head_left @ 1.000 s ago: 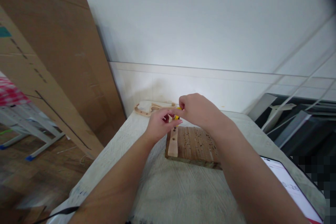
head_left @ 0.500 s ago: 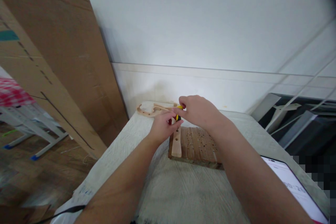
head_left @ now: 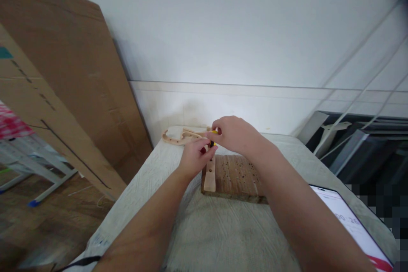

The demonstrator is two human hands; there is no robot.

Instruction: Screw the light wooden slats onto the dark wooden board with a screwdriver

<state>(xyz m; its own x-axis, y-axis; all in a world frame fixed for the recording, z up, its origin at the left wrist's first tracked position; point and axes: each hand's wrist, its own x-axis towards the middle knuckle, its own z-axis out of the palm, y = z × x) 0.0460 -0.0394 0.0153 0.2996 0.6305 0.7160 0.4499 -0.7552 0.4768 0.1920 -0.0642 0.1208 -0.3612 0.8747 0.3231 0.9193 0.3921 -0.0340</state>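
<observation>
My right hand point(head_left: 235, 135) is closed on the top of a short yellow-and-black handle, like that of a screwdriver point(head_left: 213, 142); its tip is hidden. Just below, my left hand point(head_left: 195, 158) pinches around the lower part of the same handle. Under the fingers lies a pale wooden strip with holes point(head_left: 209, 179), along the left edge of a brown wooden block point(head_left: 236, 176) pitted with many small holes. Curved pale wooden pieces with holes point(head_left: 174, 139) rest beyond my left hand, at the table's far left corner.
A cloth-covered table point(head_left: 219, 233) stands against a white wall point(head_left: 223, 29). To the right lies a phone point(head_left: 347, 216) with a timer on its screen. A tall cardboard box point(head_left: 79, 76) rises at the left; dark panels point(head_left: 366, 153) and white cords are at the right.
The view has shifted slightly, so everything sits a little further left. My right fingers have turned around the yellow top of the handle; both hands stay at the same spot on the strip.
</observation>
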